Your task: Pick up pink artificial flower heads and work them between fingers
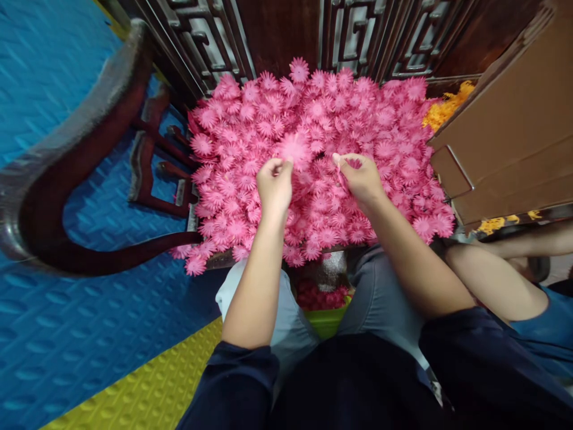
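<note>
Pinching, in a closed grip between thumb and fingers of the bare left hand (274, 188), a round pale-pink flower with many thin pointed petals (294, 149), over the middle of a broad heap of similar pink flowers (246, 185). Drawn nearly together at thumb and fingers in the grip of the bare right hand (364, 179), just beside pink petals; cannot tell whether grasping any or only in front of them. Smeared by blur around the pinched flower, with petal edges hard to separate. Hiding, beneath the heap, most of a dark wooden seat (221, 259). Revealing, between denim-clad knees, only part of a bright-green tub (326, 322). Cutting off, at the right edge, another person's bare limb (496, 280). Covering some frilly orange petals (447, 107) partly, with a creased brown cardboard box (514, 131). Curving, at left, into a smooth, thick dark-wood armrest (36, 209); rising behind into a lattice-carved backrest (280, 36).
</note>
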The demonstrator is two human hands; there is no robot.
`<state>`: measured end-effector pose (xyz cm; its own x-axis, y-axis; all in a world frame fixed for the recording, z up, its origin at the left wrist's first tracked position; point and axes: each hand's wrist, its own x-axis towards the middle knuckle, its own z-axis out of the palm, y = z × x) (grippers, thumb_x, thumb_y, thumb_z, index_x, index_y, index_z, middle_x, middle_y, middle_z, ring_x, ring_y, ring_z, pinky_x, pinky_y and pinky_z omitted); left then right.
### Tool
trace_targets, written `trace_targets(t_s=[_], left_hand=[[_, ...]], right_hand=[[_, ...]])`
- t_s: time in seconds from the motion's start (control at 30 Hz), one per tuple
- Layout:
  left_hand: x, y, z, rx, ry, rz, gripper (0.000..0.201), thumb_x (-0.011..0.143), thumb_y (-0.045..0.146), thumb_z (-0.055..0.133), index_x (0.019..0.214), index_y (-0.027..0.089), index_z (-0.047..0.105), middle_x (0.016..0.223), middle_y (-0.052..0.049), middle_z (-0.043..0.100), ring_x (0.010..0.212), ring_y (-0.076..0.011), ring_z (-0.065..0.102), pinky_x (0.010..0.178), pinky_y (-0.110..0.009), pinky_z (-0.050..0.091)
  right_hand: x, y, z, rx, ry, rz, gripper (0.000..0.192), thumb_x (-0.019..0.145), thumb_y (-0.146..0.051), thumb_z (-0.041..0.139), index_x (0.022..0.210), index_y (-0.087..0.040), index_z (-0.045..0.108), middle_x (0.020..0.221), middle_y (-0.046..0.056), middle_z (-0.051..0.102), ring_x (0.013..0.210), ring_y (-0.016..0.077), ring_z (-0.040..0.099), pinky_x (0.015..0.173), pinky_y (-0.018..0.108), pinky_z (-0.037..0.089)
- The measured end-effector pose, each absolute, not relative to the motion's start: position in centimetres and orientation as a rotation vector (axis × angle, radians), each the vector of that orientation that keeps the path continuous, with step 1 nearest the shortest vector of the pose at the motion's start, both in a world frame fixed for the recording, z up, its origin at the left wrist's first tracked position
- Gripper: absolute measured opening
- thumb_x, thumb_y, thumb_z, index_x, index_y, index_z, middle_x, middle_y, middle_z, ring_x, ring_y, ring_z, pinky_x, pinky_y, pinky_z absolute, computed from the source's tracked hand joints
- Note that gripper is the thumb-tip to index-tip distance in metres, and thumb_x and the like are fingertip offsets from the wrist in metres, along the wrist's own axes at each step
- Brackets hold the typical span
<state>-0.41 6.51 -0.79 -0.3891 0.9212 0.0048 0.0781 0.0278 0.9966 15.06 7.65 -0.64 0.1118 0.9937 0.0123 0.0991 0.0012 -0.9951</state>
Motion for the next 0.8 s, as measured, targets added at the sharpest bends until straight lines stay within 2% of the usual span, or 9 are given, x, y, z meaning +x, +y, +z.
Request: trace_targets(t_s=[0.07,0.17,0.27,0.33,0.43,0.5,0.63,0.8], left_hand=[[-1.0,6.4,-0.7,1.141,1.712,1.495,0.009,0.075,0.026,0.066,0.071,0.021,0.059,0.072,0.000,0.059,0.080,-0.0161,0.055,0.078,-0.025,0.042],[-0.3,5.8,-0.4,1.266,1.658,1.425,0.019,0.073,0.036,0.070,0.082,0.021,0.063,0.082,-0.003,0.063,0.092,-0.0189,0.057,0.085,-0.027,0.041],[1.3,5.1,-0.3,1.308,1.296,1.140,0.024,0.074,0.042,0.069,0.072,0.018,0.064,0.072,-0.002,0.062,0.076,-0.0148,0.057,0.078,-0.026,0.042],[2.1,5.0,-0.4,1.276,1.151,1.047,0.020,0.071,0.035,0.071,0.069,0.017,0.064,0.067,0.000,0.060,0.067,-0.0119,0.054,0.072,-0.025,0.041],[2.3,5.3,-0.7,1.227,1.186,1.117,0.008,0.070,0.019,0.069,0.066,0.017,0.062,0.063,0.003,0.057,0.062,-0.0100,0.050,0.067,-0.024,0.039],[1.9,5.6,-0.8,1.232,1.265,1.176,0.015,0.073,0.014,0.063,0.060,0.017,0.056,0.060,0.004,0.053,0.060,-0.0099,0.047,0.065,-0.023,0.037],[1.4,5.8,-0.7,1.304,1.500,1.245,0.028,0.078,0.016,0.060,0.055,0.019,0.044,0.055,0.004,0.043,0.056,-0.0111,0.039,0.061,-0.026,0.031],[1.6,5.9,-0.7,1.276,1.467,1.226,0.030,0.082,0.020,0.059,0.056,0.019,0.044,0.055,0.004,0.040,0.055,-0.0115,0.038,0.061,-0.026,0.030]], right_hand=[[15.2,7.9,-0.8,-1.364,-1.237,1.002,0.028,0.077,-0.032,0.063,0.056,-0.018,0.051,0.050,-0.006,0.042,0.050,0.0062,0.036,0.056,0.022,0.035],[15.3,8.2,-1.0,-1.408,-1.303,0.872,0.021,0.075,-0.025,0.065,0.058,-0.017,0.056,0.056,-0.004,0.052,0.056,0.0079,0.044,0.065,0.024,0.039],[15.1,8.2,-1.0,-1.398,-1.348,0.831,0.020,0.075,-0.029,0.067,0.060,-0.017,0.059,0.062,-0.002,0.058,0.063,0.0099,0.050,0.073,0.025,0.041],[15.0,8.1,-0.9,-1.375,-1.353,0.840,0.023,0.074,-0.034,0.067,0.062,-0.017,0.059,0.063,-0.002,0.058,0.063,0.0102,0.050,0.074,0.025,0.041],[14.9,7.9,-0.5,-1.328,-1.323,0.891,0.028,0.075,-0.041,0.066,0.062,-0.017,0.059,0.064,-0.002,0.057,0.065,0.0099,0.050,0.073,0.025,0.041],[14.9,7.7,-0.2,-1.283,-1.309,1.006,0.030,0.074,-0.045,0.066,0.063,-0.017,0.061,0.064,-0.002,0.057,0.067,0.0097,0.051,0.072,0.024,0.042],[14.8,7.4,0.1,-1.199,-1.284,1.304,0.031,0.062,-0.043,0.076,0.071,-0.016,0.063,0.067,-0.004,0.059,0.065,0.0077,0.051,0.067,0.022,0.042],[14.9,7.2,0.1,-1.137,-1.237,1.385,0.033,0.055,-0.037,0.081,0.067,-0.015,0.060,0.063,-0.005,0.057,0.060,0.0059,0.049,0.063,0.021,0.042]])
